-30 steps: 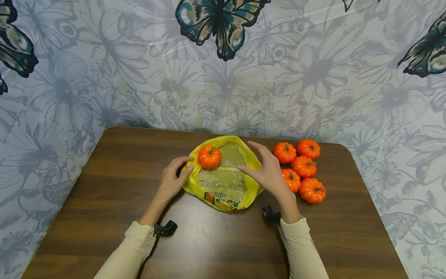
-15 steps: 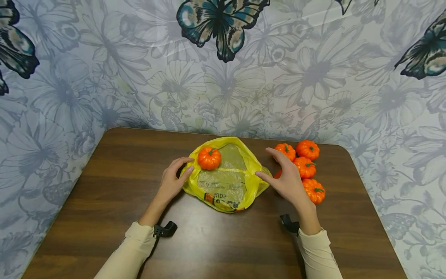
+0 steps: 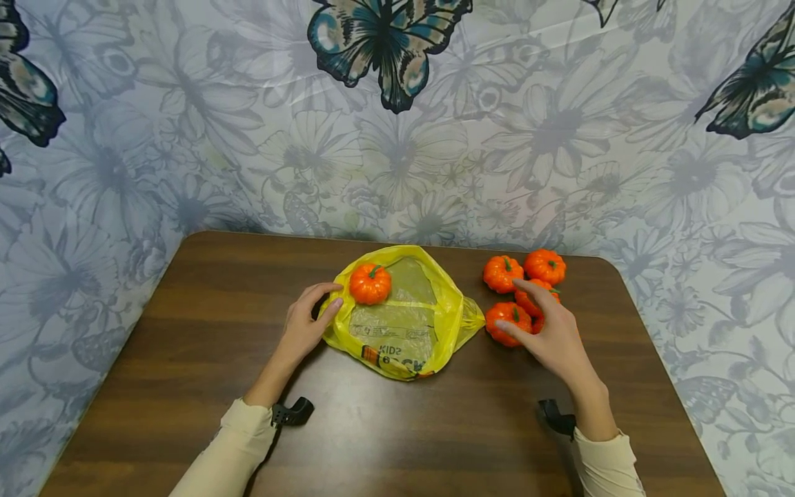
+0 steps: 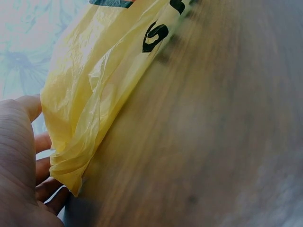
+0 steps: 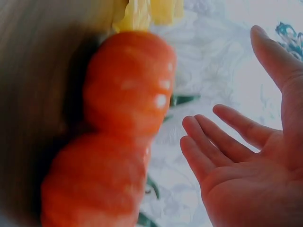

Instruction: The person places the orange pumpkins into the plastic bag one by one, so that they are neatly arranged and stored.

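A yellow plastic bag (image 3: 404,310) lies with its mouth spread, and a small orange pumpkin (image 3: 370,284) with a green stem sits at its left side. My left hand (image 3: 304,317) touches the bag's left edge, thumb and fingers apart; in the left wrist view its fingers are partly behind the yellow plastic (image 4: 90,94). My right hand (image 3: 555,338) hovers with spread fingers over a group of pumpkins (image 3: 508,324) to the bag's right, covering part of it. In the right wrist view the palm (image 5: 251,179) holds nothing, beside two blurred pumpkins (image 5: 128,85).
More pumpkins (image 3: 502,274) stand close together near the table's back right corner. The brown wooden table (image 3: 373,442) ends at a wall covering (image 3: 404,179) with flowers and butterflies. Black straps with cameras (image 3: 293,412) sit on both wrists.
My right hand has left the bag's right side and moved right, over the pumpkins. The bag's right side now sticks out toward them. My left hand has stayed in place.
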Demonstrator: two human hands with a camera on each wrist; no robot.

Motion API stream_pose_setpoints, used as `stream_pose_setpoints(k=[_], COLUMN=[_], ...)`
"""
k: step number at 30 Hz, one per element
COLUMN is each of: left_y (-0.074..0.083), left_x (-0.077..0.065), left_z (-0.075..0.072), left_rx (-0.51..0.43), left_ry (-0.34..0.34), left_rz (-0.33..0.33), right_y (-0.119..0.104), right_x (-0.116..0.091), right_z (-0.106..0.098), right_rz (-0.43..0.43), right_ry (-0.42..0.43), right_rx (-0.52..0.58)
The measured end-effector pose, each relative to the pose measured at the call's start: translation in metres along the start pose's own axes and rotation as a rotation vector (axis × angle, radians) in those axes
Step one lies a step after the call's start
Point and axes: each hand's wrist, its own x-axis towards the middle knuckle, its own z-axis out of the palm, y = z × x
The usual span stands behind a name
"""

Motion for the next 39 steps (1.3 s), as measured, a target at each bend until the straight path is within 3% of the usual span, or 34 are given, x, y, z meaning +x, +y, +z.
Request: stream_pose_setpoints(k=[13,20,29,34,39], left_y=[-0.005,-0.004,-0.009,-0.010,-0.009], left_x=[0.000,0.002,0.006,0.008,0.008], left_z=[0.002,0.003,0.002,0.001,0.000], left_rx=[0.014,0.014,0.013,0.020,0.020], left_ry=[0.009,0.001,-0.010,-0.006,-0.010], left_rz=[0.002,0.006,0.013,0.013,0.012], right_y=[0.028,0.047,0.064,0.065,0.066], right_x=[-0.016,-0.029,-0.036,-0.035,-0.037], right_z=[-0.036,-0.045,-0.045,-0.045,-0.051], right_rz=[0.068,0.114,0.065,0.082,0.125], right_ry=[0.047,0.004,0.003,-0.030,-0.117], right_rx=[0.016,0.020,0.053,0.061,0.019])
